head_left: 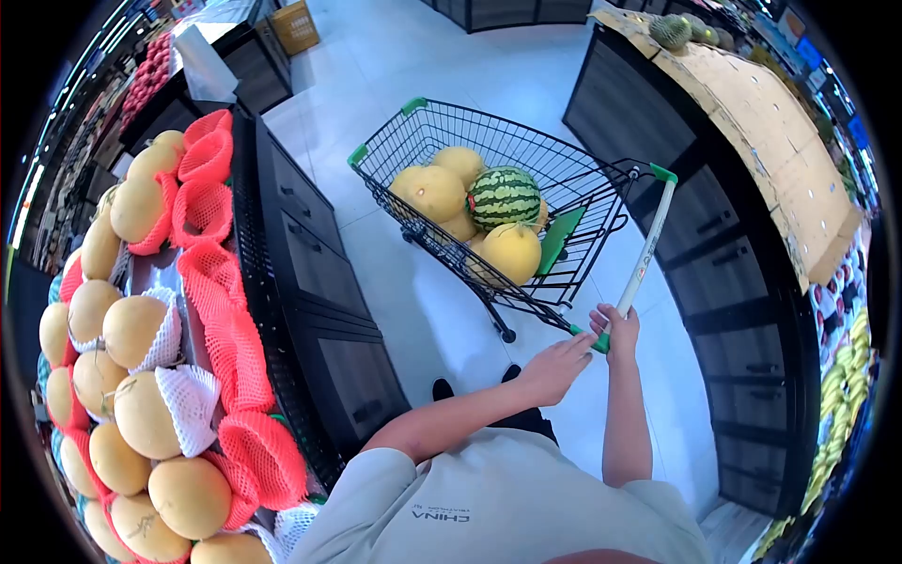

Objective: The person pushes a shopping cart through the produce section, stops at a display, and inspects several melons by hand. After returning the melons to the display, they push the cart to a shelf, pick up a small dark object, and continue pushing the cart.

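A black wire shopping cart point(413, 226) with green corners stands in front of me. In it lie several yellow melons point(438, 194) and a striped green watermelon point(505, 197). My right hand point(615, 331) is wrapped round the near end of the white cart handle point(648, 249), by its green corner. Just beside it, my left hand point(560, 369) rests near the green corner, its fingers stretched out and close together; nothing shows in it.
On the left, a black display stand point(315, 273) holds several yellow melons point(148, 414) with red foam nets point(214, 291). Black cabinets point(723, 235) curve along the right, topped by cardboard point(752, 113). A cardboard box point(295, 28) sits far back.
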`<action>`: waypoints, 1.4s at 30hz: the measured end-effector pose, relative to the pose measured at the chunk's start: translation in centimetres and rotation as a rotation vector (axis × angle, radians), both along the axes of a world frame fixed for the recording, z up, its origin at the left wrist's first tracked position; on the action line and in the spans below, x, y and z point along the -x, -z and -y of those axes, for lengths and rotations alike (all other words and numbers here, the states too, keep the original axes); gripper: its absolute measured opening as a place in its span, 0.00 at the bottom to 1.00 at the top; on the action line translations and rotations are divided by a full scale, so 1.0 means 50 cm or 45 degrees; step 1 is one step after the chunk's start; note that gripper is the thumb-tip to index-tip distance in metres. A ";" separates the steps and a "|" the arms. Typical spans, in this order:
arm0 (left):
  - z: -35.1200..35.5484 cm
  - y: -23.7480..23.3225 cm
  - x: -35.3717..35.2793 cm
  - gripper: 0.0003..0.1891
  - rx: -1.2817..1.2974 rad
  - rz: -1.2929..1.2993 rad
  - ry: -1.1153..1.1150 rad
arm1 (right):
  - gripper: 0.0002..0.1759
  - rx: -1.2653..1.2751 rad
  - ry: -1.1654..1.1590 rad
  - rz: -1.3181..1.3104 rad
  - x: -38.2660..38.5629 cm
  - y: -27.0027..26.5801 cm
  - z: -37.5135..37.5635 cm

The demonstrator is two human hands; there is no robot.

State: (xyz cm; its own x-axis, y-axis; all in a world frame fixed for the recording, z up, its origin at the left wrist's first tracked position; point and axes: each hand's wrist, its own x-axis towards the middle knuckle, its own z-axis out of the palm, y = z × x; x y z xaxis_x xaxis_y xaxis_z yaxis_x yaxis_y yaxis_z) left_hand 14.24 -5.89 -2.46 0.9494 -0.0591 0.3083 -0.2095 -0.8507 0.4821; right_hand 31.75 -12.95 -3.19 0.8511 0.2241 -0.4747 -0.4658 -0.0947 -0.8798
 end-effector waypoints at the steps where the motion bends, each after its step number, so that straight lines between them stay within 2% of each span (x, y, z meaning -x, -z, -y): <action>1: -0.005 0.013 0.033 0.23 0.208 -0.165 -0.118 | 0.28 0.018 0.031 0.004 0.006 0.012 0.025; 2: -0.012 0.032 0.068 0.21 0.411 -0.333 -0.237 | 0.26 0.078 -0.019 0.054 0.012 0.014 0.048; 3: -0.026 0.062 0.088 0.21 0.497 -0.329 -0.364 | 0.23 0.139 -0.090 0.112 -0.005 0.000 0.052; 4: -0.030 0.116 0.131 0.20 0.586 -0.338 -0.477 | 0.21 0.170 -0.036 0.139 0.005 -0.012 0.059; 8: -0.097 0.317 0.319 0.19 0.610 -0.798 -0.991 | 0.22 0.233 -0.054 0.183 0.032 -0.002 0.133; 12: -0.189 0.337 0.453 0.19 0.703 -1.261 -1.491 | 0.22 0.230 -0.074 0.074 0.034 -0.021 0.183; 16: -0.222 0.337 0.516 0.17 0.715 -1.376 -1.551 | 0.23 0.244 -0.098 -0.003 0.061 -0.020 0.258; 19: -0.216 0.374 0.522 0.16 0.675 -1.341 -1.480 | 0.24 0.238 -0.105 -0.039 0.077 -0.019 0.315; 24: -0.175 0.435 0.530 0.14 0.796 -1.271 -1.373 | 0.26 0.174 -0.071 -0.058 0.093 -0.025 0.406; 25: -0.169 0.431 0.531 0.14 0.778 -1.279 -1.355 | 0.27 0.170 -0.078 -0.056 0.094 -0.029 0.427; 27: -0.158 0.427 0.538 0.13 0.940 -1.302 -1.412 | 0.28 0.166 -0.057 -0.072 0.098 -0.035 0.465; 33: -0.183 0.416 0.553 0.13 0.928 -1.329 -1.434 | 0.29 0.205 -0.068 -0.105 0.110 -0.056 0.580; 34: -0.182 0.429 0.564 0.13 0.906 -1.374 -1.401 | 0.29 0.204 -0.050 -0.129 0.115 -0.058 0.604; 36: -0.195 0.486 0.564 0.12 0.975 -1.222 -1.423 | 0.29 0.236 -0.026 -0.145 0.110 -0.063 0.639; 37: -0.190 0.473 0.558 0.12 0.950 -1.247 -1.400 | 0.30 0.216 -0.014 -0.155 0.111 -0.065 0.660; 42: -0.155 0.391 0.508 0.08 1.300 -1.105 -1.385 | 0.30 0.261 0.047 -0.166 0.133 -0.063 0.745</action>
State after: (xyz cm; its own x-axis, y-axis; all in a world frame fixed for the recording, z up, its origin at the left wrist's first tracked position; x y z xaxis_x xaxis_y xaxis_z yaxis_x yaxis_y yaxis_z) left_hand -11.18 1.88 -22.01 0.3145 0.5496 -0.7740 0.8016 0.2830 0.5266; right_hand 25.10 -50.20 -0.05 0.7853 0.0814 -0.6137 -0.5808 -0.2462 -0.7759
